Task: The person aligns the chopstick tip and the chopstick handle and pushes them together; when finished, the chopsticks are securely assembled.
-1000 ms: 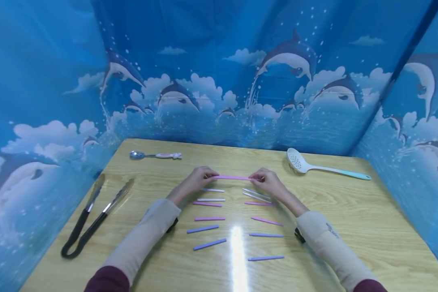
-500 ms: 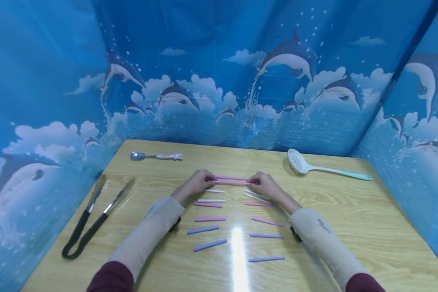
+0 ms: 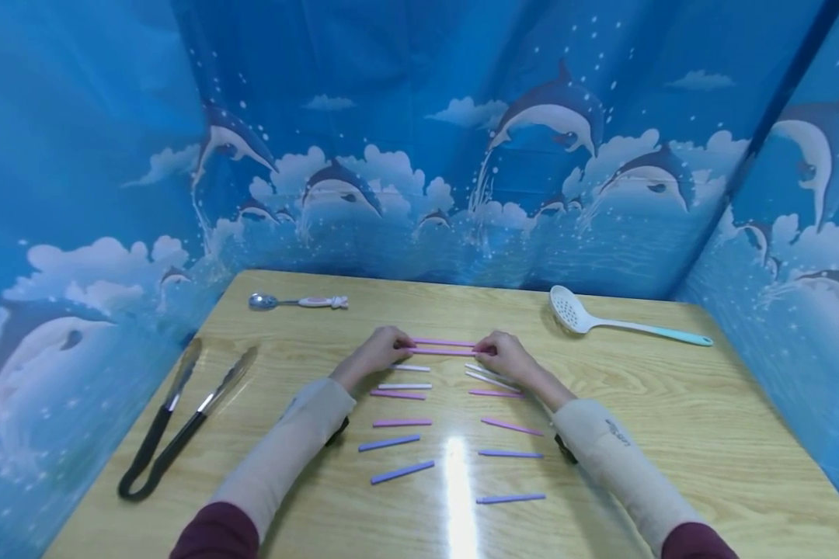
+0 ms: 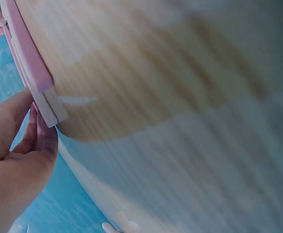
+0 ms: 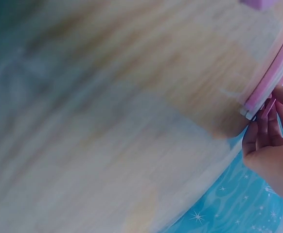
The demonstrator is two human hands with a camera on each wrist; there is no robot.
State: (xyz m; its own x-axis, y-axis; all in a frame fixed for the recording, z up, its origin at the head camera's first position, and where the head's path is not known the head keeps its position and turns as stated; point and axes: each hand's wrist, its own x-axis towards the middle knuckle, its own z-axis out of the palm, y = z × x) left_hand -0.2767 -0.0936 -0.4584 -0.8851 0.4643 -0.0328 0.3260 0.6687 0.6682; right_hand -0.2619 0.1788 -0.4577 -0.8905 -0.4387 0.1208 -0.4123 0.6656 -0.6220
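Observation:
Near the back middle of the table, a pink stick (image 3: 442, 352) spans the gap between both hands. My left hand (image 3: 377, 348) pinches its left end, and my right hand (image 3: 509, 354) pinches the other. Just beyond it lies a second pink stick (image 3: 443, 342), roughly parallel. In the right wrist view, the tip of a pink stick (image 5: 269, 108) pokes out between thumb and fingers. White sticks (image 4: 45, 108) sit right by the fingers in the left wrist view. Closer to the body, two columns of sticks run down: white (image 3: 405, 386), pink (image 3: 402, 423), then purple (image 3: 402, 472).
Black-handled tongs (image 3: 161, 446) lie spread at the left. A spoon (image 3: 297, 301) with a decorated handle rests at the back left. At the back right is a white skimmer (image 3: 587, 319) with a turquoise handle. Dolphin-print curtains (image 3: 405, 155) enclose the wooden table (image 3: 671, 419).
Both hands have come slightly toward the body. Two pink sticks now show between them, where one showed a second ago. In the last half second the hands have barely moved.

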